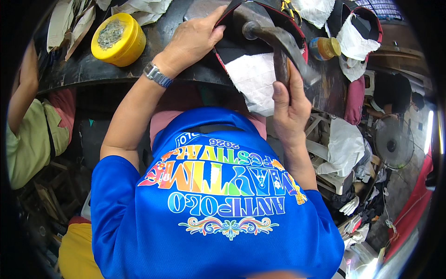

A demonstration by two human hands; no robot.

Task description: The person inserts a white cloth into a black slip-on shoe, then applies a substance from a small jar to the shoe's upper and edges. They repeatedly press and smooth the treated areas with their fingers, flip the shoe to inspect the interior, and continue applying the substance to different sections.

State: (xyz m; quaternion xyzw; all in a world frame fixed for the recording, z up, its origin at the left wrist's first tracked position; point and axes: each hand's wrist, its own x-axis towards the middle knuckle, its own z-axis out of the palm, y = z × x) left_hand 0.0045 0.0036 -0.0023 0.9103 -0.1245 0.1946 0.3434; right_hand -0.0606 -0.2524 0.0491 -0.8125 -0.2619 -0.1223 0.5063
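Observation:
My right hand (293, 106) is closed around the wooden handle of a hammer (281, 65). The hammer has a round dark metal face and a long curved peen. It is held over a black curved workpiece (234, 46) with red edging, whose exact kind I cannot tell. White fabric (253, 76) hangs from the workpiece's near side. My left hand (197, 41) pinches the workpiece's left rim between thumb and fingers; its fingertips are partly hidden. Under the workpiece, a flat grey slab (204, 9) lies on the dark table (160, 44).
A yellow round tub (119, 42) stands left on the table, near pale sheet pieces (76, 23). At right are a jar with a yellow lid (325, 48) and a similar black-and-red piece (368, 23) with white cloth. A person (30, 135) sits at far left; a fan (394, 142) stands right.

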